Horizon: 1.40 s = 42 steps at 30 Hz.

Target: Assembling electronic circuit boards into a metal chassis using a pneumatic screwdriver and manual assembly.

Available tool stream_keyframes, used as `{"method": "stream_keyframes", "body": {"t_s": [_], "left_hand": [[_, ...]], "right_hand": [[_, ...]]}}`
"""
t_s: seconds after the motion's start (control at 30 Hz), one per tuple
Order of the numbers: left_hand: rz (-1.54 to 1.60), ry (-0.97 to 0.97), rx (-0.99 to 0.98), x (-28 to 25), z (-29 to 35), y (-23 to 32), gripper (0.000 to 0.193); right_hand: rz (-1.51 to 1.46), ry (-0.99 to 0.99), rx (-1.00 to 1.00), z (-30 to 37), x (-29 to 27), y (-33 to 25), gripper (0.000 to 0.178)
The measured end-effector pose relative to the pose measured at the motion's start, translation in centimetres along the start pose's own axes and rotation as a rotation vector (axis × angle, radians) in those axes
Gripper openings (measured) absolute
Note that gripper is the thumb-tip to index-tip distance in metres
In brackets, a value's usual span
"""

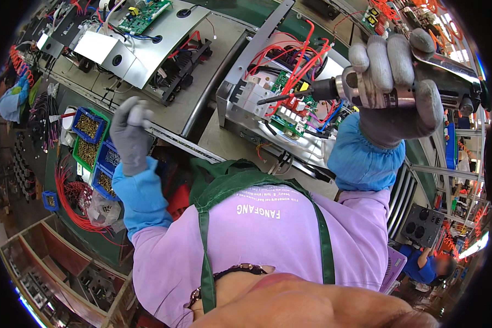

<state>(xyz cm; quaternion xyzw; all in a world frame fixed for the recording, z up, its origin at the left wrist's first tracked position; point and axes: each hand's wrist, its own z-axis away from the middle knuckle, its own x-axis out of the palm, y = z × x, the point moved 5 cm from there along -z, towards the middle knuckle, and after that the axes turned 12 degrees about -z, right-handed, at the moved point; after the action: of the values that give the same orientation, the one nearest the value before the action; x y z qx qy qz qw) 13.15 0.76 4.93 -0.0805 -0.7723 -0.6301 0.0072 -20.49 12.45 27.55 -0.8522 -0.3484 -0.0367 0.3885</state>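
My right hand (391,71), in a grey glove, is wrapped round a pneumatic screwdriver (448,82) with a dark body. Its chuck and long dark bit (290,98) point left, over an open metal chassis (240,117). Inside the chassis are a green circuit board (290,123) and many loose red wires (306,49). My left hand (131,134), also gloved, is raised beside the screw bins with its fingers curled together; whatever they may hold is too small to make out.
Blue and green bins (87,126) of screws stand left of my left hand, near a bundle of red wires (71,197). Another opened unit (147,54) with a silver panel lies at the upper left. A person in blue (421,262) is at the lower right.
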Motion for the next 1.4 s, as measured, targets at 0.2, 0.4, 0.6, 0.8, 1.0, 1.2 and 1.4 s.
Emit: {"method": "stream_keyframes", "body": {"t_s": [0.2,0.4,0.6,0.8,1.0,1.2,1.4], "left_hand": [[0.094,-0.433,-0.115,14.6,3.6,7.8,0.034],[-0.264,-0.334,0.16,16.4,4.7,7.5,0.063],[-0.361,-0.341,0.347,16.9,4.3,8.4,0.06],[-0.536,-0.327,0.424,16.9,4.1,8.6,0.046],[-0.496,-0.346,0.401,16.8,4.0,8.4,0.046],[-0.564,-0.335,0.438,17.1,4.0,8.8,0.043],[-0.643,-0.323,0.51,17.0,3.9,9.0,0.041]], "right_hand": [[-0.083,-0.037,-0.063,0.6,0.8,-1.7,0.051],[-0.082,-0.072,-0.043,0.9,1.3,-1.8,0.048],[-0.032,-0.101,-0.05,0.7,1.2,-1.3,0.048],[0.004,-0.077,-0.084,0.8,1.6,-1.1,0.049],[0.042,-0.114,-0.039,0.8,1.2,-1.2,0.05],[0.038,-0.083,-0.071,0.9,1.5,-1.0,0.052],[0.068,-0.122,-0.044,0.8,1.6,-1.1,0.052]]}}
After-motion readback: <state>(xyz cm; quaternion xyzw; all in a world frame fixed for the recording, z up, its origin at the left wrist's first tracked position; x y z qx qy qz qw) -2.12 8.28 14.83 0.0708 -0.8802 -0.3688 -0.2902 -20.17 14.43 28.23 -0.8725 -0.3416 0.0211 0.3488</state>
